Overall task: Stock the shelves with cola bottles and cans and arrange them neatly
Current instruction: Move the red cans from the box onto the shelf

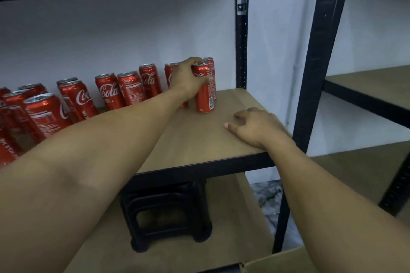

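Observation:
Several red cola cans (111,92) stand along the back and left of a wooden shelf board (199,139). My left hand (188,80) reaches far in and is wrapped around an upright red cola can (205,97) near the back right of the shelf. Two more cans (210,66) stand just behind it, partly hidden by my hand. My right hand (257,127) lies flat on the shelf near its front right corner, fingers spread, holding nothing.
Black metal uprights (241,35) frame the shelf; a second rack (366,95) stands to the right. Below, a black plastic stool (166,213) sits on the lower board. A cardboard box flap (277,261) shows at the bottom right.

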Available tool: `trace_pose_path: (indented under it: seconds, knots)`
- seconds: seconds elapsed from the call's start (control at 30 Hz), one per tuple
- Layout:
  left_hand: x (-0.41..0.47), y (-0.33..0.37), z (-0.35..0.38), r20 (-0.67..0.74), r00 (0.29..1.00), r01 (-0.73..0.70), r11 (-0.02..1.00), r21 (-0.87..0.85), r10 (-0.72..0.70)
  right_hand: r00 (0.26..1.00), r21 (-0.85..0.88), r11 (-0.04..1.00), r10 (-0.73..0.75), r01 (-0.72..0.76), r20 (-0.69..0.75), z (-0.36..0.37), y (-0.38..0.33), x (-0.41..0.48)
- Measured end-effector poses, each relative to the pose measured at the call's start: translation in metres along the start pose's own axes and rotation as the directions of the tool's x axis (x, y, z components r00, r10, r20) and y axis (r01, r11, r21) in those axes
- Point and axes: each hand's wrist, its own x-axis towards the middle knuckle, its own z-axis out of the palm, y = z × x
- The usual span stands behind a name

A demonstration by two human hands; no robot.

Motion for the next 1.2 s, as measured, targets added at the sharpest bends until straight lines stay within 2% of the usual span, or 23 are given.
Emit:
trace_pose_path:
  seconds: [0.13, 0.23, 0.37, 0.47, 0.53, 0.6, 0.83, 0.97, 1.1, 1.2]
  knots:
    - [-0.002, -0.004, 0.005, -0.007, 1.0, -0.023, 0.999, 0.036, 0.023, 1.0, 0.002, 1.0, -0.002, 0.002, 0.006, 0.0, -0.002, 0.0]
    - [-0.019, -0.003, -0.004, 0.04, 0.999, -0.016, 0.997, 0.074, 0.013, 1.0, -0.007, 1.0, -0.013, 0.013, 0.02, -0.001, -0.003, 0.001]
    - [-0.069, -0.02, -0.036, 0.134, 0.99, -0.084, 0.92, 0.384, 0.035, 0.999, -0.017, 1.0, -0.014, 0.015, 0.04, -0.002, -0.006, -0.002]
    - [-0.123, -0.041, -0.07, 0.301, 0.949, -0.084, 0.84, 0.535, -0.097, 0.998, -0.032, 0.999, -0.011, 0.013, 0.063, -0.004, -0.009, -0.004]
    - [-0.151, -0.055, -0.091, 0.375, 0.906, -0.047, 0.831, 0.554, -0.198, 0.997, -0.046, 0.999, -0.005, 0.009, 0.078, -0.003, -0.011, -0.005]
    - [-0.169, -0.066, -0.105, 0.408, 0.888, -0.074, 0.81, 0.582, -0.212, 0.996, -0.05, 0.999, 0.007, -0.003, 0.086, -0.003, -0.013, -0.008]
    - [-0.22, -0.079, -0.146, 0.381, 0.921, -0.182, 0.768, 0.613, -0.085, 0.997, -0.088, 0.996, 0.023, -0.017, 0.074, -0.001, -0.031, -0.03]
    - [-0.25, -0.093, -0.177, 0.378, 0.926, -0.241, 0.776, 0.583, 0.004, 0.992, 0.02, 0.992, -0.128, 0.128, -0.019, 0.023, -0.076, -0.078]
    - [-0.301, -0.124, -0.213, 0.304, 0.94, -0.311, 0.761, 0.57, 0.156, 0.928, 0.075, 0.937, -0.325, 0.342, -0.181, 0.066, -0.141, -0.147]
    - [-0.354, -0.165, -0.236, 0.232, 0.959, -0.267, 0.802, 0.535, 0.164, 0.888, 0.178, 0.884, -0.385, 0.433, -0.252, 0.116, -0.185, -0.199]
